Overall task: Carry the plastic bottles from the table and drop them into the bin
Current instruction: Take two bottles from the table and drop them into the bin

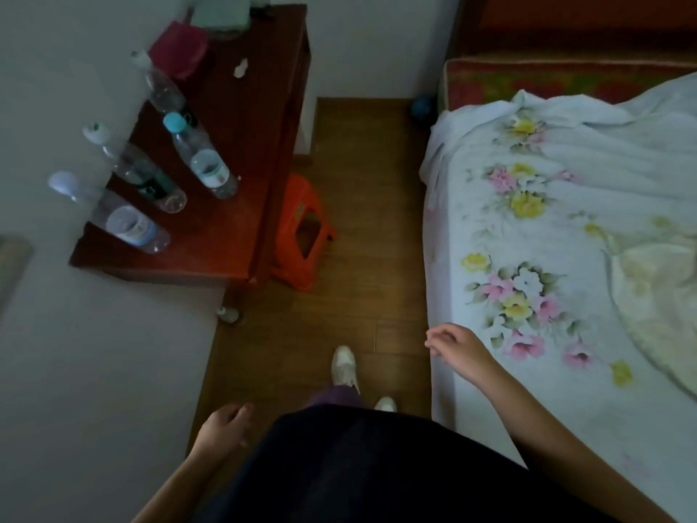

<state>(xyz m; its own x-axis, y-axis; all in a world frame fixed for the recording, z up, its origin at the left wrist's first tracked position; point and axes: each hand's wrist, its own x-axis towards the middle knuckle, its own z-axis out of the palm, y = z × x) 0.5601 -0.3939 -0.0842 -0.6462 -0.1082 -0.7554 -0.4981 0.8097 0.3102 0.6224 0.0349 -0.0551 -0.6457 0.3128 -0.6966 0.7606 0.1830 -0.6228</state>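
Several clear plastic bottles stand upright on a dark red wooden table (241, 228) at the upper left. One with a pale blue cap (201, 156) is nearest the table's middle. A white-capped one (113, 217) stands at the front left, another (139, 171) behind it, and a further one (162, 88) at the back. My left hand (224, 428) hangs low beside my body, holding nothing, fingers loosely curled. My right hand (454, 343) is out beside the bed edge, fingers relaxed, holding nothing. No bin is in view.
An orange plastic stool (301, 228) sits on the wooden floor (362, 220) under the table's right side. A bed with a flowered sheet (547, 239) fills the right. A white wall (94, 352) is at left. A pink object (179, 47) lies at the table's back.
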